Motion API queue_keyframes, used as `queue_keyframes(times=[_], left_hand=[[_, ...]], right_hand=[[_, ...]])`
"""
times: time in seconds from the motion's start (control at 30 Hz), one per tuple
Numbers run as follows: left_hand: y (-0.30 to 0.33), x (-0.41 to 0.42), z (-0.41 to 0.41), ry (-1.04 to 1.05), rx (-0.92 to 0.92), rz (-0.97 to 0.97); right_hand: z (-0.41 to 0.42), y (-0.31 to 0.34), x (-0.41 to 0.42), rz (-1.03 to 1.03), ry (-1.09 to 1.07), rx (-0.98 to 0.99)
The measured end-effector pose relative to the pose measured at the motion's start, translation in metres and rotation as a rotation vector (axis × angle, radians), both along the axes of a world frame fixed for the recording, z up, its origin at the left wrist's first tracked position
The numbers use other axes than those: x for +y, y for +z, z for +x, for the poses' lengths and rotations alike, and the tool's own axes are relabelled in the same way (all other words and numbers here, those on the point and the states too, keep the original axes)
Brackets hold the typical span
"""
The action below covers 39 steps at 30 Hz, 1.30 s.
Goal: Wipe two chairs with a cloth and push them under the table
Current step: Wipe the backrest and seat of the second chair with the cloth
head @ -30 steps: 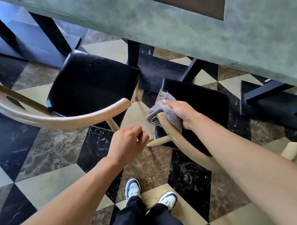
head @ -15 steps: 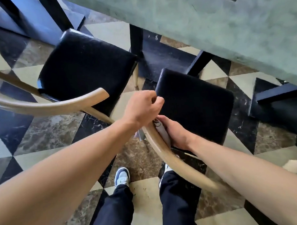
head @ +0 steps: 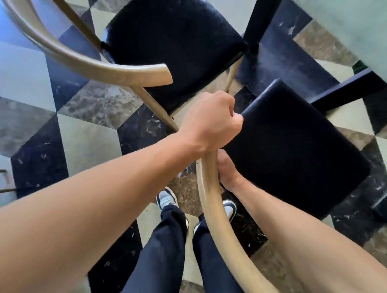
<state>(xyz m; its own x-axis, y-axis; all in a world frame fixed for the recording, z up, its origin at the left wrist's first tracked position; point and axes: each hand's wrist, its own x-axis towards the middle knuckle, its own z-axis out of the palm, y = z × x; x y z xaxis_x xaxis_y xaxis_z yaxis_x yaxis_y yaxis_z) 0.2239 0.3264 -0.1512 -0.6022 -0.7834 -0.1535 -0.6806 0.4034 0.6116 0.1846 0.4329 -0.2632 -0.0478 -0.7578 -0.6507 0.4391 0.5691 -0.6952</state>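
Below us, the green surface (head: 359,20) fills the upper right corner, its dark frame and legs standing over a checkered marble floor (head: 27,71). Two chairs sit pulled out in front of it, neither yet tucked under: the left chair (head: 175,37) near the top of the view, and the right chair (head: 298,147) just beside it and nearer our feet, their black padded seats close together but apart. We judge both chairs stiff and moderately heavy, bentwood frames that should slide on polished stone rather than need lifting, though the legs could catch on the surface's dark crossbars. The curved back rail (head: 212,202) of the right chair is the natural place to hold, rigid and smooth, perhaps a little slippery.

Our left hand (head: 211,123) is at the rail's forward end, its grip curled tightly round the wood. Our right hand (head: 227,169) lies just behind the same rail, below the left; its fingers are hidden by the wood, so we cannot tell how its grip stands. A grey scrap (head: 186,169) showing just left of the rail may be the cloth, soft and light, but it is too little seen to be sure. Dark trousers and white shoes (head: 167,197) stand beneath the rail.
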Motion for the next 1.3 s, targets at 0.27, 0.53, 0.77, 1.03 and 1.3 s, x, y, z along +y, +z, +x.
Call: queue_keyframes(times=[0.27,0.53,0.77,1.03,1.3], left_hand=[[-0.006,0.000,-0.001,0.064,0.014,-0.067],[-0.001,0.005,-0.002,0.053,-0.049,-0.038],[0.000,0.003,-0.004,0.017,-0.052,-0.102],[-0.002,0.002,-0.003,-0.013,-0.067,-0.125],[-0.002,0.003,-0.003,-0.005,-0.095,-0.137]], right_hand=[[-0.003,-0.025,-0.004,0.105,-0.057,-0.082],[0.004,0.045,0.022,-0.134,-0.095,-0.093],[0.015,0.017,0.014,-0.140,-0.278,-0.266],[0.008,-0.030,-0.007,0.257,-0.325,-0.115],[0.003,0.052,0.015,0.119,-0.134,-0.159]])
